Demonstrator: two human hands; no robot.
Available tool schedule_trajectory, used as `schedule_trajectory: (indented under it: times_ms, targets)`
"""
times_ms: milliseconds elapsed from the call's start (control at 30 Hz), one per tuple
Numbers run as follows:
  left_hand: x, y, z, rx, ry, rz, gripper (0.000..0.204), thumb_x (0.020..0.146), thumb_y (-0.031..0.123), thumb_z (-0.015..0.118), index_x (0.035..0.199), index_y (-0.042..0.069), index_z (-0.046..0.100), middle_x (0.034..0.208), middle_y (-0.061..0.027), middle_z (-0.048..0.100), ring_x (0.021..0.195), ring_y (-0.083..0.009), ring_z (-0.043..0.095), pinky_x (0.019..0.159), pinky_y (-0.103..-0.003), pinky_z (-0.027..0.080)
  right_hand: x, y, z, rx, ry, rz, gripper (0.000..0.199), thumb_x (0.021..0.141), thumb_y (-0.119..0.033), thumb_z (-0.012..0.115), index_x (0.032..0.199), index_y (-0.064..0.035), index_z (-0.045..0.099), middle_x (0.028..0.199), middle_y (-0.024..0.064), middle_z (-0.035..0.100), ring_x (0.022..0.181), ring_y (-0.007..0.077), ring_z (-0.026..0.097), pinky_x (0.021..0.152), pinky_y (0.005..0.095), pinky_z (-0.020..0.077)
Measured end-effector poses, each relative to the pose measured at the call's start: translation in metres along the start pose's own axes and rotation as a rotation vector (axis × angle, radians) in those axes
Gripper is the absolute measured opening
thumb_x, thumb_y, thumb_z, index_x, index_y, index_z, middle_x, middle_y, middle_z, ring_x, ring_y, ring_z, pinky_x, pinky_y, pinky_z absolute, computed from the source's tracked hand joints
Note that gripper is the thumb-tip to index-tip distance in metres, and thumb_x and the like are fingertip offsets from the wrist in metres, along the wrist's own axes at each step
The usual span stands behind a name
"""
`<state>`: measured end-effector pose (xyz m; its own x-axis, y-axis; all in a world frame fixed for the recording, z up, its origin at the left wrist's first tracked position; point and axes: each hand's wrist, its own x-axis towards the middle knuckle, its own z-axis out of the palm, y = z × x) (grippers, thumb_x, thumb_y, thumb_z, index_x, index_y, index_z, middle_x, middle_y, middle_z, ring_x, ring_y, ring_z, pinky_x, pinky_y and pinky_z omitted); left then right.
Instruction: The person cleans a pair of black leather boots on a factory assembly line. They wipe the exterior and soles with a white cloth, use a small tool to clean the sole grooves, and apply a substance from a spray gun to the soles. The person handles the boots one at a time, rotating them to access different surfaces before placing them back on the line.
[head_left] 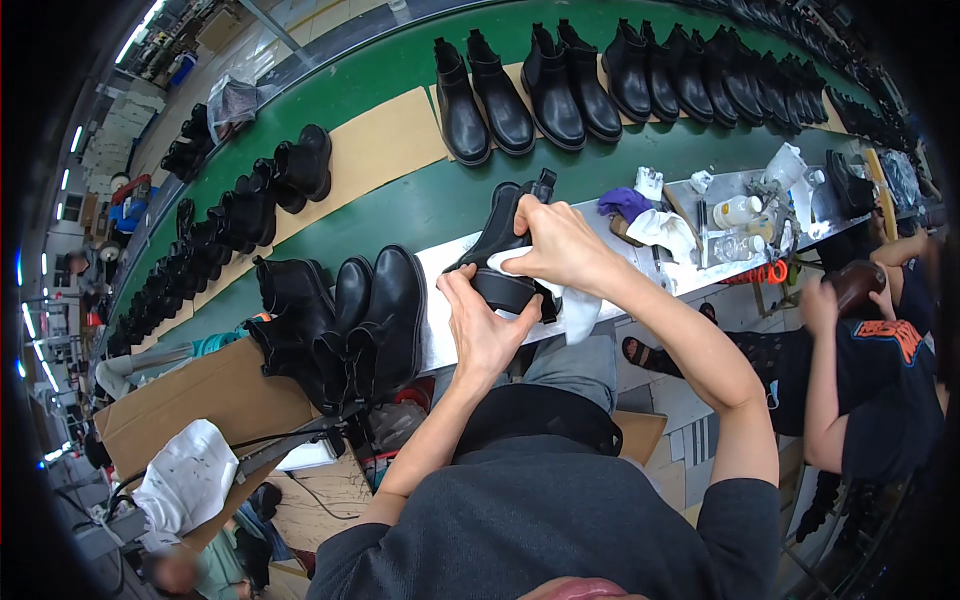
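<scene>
A black ankle boot is tipped on its side at the near edge of the metal-topped bench. My left hand grips it from below, thumb and fingers spread around it. My right hand pinches a white cloth against the boot, and the cloth's loose end hangs toward my lap. Just beyond my hands more black leather shows; whether it belongs to the same boot I cannot tell. Several black boots stand close by to the left.
Rows of black boots line the green conveyor on tan sheets. Right of my hands are a purple cloth, white rags and plastic bottles. A co-worker at the right holds a brown boot. Cardboard sits at left.
</scene>
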<state>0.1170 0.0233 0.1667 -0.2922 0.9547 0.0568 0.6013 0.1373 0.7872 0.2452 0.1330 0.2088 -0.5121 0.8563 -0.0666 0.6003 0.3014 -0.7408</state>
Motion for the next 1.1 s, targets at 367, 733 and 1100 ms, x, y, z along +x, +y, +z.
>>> schedule_trajectory:
  times_ms: [367, 733, 1100]
  targets:
    - [0.002, 0.006, 0.000, 0.007, -0.024, -0.015, 0.080, 0.063, 0.028, 0.085, 0.115, -0.009, 0.037, 0.111, -0.0211, 0.040, 0.098, -0.0360, 0.053, 0.080, -0.043, 0.048, 0.005, 0.010, 0.000, -0.027, -0.004, -0.020, 0.042, 0.063, -0.023, 0.076, 0.089, 0.0062, 0.061, 0.075, 0.0218, 0.067, 0.072, 0.0378, 0.067, 0.068, 0.0403, 0.0518]
    - [0.008, -0.002, 0.000, 0.034, -0.032, -0.023, 0.079, 0.063, 0.031, 0.086, 0.113, -0.008, 0.039, 0.109, -0.0174, 0.041, 0.095, -0.0286, 0.057, 0.077, -0.038, 0.051, 0.008, 0.020, 0.003, 0.096, 0.007, -0.071, 0.042, 0.065, -0.025, 0.075, 0.090, 0.0046, 0.060, 0.073, 0.0200, 0.065, 0.071, 0.0372, 0.065, 0.067, 0.0415, 0.0500]
    - [0.008, -0.002, -0.006, 0.030, -0.015, 0.015, 0.078, 0.064, 0.029, 0.085, 0.113, -0.008, 0.038, 0.110, -0.0193, 0.041, 0.094, -0.0324, 0.056, 0.076, -0.040, 0.051, -0.007, 0.026, 0.008, 0.310, -0.010, -0.040, 0.046, 0.061, -0.018, 0.076, 0.100, 0.0005, 0.059, 0.064, 0.0080, 0.055, 0.061, 0.0200, 0.057, 0.059, 0.0314, 0.0442]
